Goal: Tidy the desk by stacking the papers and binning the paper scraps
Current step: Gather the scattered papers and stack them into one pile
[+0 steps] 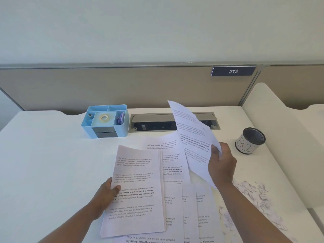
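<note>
My left hand (107, 195) pinches a small stack of printed papers (135, 192) by its left edge, low over the white desk (43, 163). My right hand (221, 165) grips lifted sheets (191, 135) above more loose pages (185, 216). Paper scraps (254, 199) lie right, near the mesh bin (250, 140)

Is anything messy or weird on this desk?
Yes. Printed sheets lie fanned and crooked across the desk instead of one stack, and torn paper scraps are scattered at the right edge, outside the mesh cup. Each hand holds some pages.
</note>
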{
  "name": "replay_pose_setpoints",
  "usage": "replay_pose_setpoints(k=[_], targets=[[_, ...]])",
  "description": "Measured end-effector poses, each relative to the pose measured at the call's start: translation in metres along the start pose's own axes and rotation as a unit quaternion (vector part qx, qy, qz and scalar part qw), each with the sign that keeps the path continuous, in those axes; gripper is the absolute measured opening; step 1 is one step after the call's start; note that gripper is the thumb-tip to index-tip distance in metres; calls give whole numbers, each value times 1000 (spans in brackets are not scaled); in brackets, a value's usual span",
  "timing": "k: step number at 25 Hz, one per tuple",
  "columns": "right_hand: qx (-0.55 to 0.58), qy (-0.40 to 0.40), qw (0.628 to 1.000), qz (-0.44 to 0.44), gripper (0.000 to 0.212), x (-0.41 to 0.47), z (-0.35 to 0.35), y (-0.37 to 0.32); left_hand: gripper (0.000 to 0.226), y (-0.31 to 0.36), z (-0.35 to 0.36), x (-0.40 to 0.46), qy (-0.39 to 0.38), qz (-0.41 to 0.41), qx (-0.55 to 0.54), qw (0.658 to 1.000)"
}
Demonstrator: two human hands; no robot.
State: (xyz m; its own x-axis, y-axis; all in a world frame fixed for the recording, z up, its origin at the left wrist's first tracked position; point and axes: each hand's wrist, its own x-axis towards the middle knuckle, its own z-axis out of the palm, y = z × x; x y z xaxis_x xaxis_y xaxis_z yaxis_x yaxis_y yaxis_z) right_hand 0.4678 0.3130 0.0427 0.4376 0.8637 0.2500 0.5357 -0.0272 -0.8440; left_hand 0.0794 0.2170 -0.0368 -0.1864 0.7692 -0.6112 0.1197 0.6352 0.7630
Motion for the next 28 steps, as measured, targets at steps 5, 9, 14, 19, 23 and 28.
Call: replay_pose_setpoints(k=[5, 9, 14, 19, 23, 28], targets=[[127, 19, 991, 25, 5, 8, -11, -28, 22, 0, 0, -2, 4, 6, 6, 1000], [159, 42, 985, 41, 11, 14, -19, -44, 22, 2, 0, -2, 1, 2, 7, 1000], [188, 59, 980, 19, 15, 23, -22, -52, 23, 3, -2, -4, -13, 2, -2, 1000], [196, 2, 980, 43, 10, 18, -9, -53, 23, 3, -3, -4, -28, 5, -21, 999], [135, -178, 962, 159, 10, 1, 18, -32, 24, 2, -6, -3, -44, -10, -48, 998], [75, -338, 903, 253, 12, -55, 64, -17, 26, 4, -8, 1, -53, -43, -74, 995]])
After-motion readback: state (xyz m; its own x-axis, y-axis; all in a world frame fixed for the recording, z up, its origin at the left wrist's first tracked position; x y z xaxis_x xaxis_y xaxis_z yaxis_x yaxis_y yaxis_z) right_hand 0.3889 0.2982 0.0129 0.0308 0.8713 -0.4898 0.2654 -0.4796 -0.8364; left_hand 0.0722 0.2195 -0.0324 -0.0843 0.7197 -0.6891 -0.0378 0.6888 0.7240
